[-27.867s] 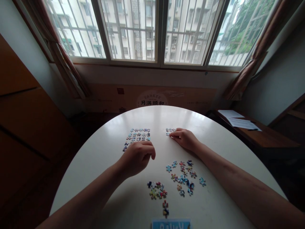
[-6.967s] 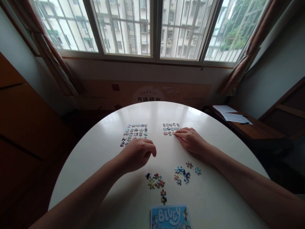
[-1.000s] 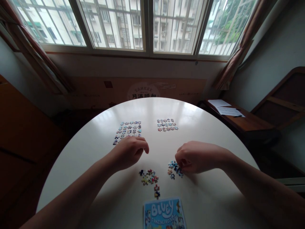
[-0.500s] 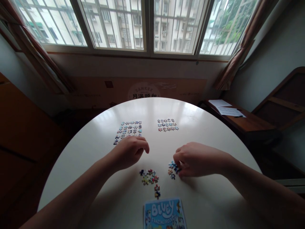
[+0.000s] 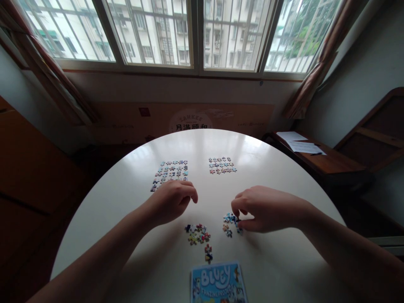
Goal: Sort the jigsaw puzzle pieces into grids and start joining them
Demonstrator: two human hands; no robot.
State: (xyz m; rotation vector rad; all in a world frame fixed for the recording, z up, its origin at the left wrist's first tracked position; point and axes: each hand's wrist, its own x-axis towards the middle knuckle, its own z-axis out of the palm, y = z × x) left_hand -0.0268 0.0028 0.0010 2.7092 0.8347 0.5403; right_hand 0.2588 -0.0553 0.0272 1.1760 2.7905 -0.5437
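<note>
My right hand (image 5: 263, 210) reaches down to a small cluster of jigsaw pieces (image 5: 227, 229), blue, white and tan. Its thumb and forefinger close on a puzzle piece (image 5: 239, 227) at the cluster's right edge. My left hand (image 5: 175, 200) hovers just in front of a grid of puzzle pieces (image 5: 170, 168) and hides part of its lower rows. Its fingers are curled together, and whatever may be inside them is hidden. Between my forearms lies a loose heap of colourful puzzle pieces (image 5: 197, 235), with a short column of pieces (image 5: 208, 253) below it.
A smaller grid of puzzle pieces (image 5: 222, 165) lies at the back of the round white table (image 5: 268, 164). The blue Bluey picture (image 5: 217, 283) is at the near edge. To the right, papers (image 5: 303, 146) lie on a low brown table (image 5: 339, 158).
My right hand has shifted slightly up, and its fingers have changed pose, baring more pieces at the cluster's right edge. My left hand stays where it was.
</note>
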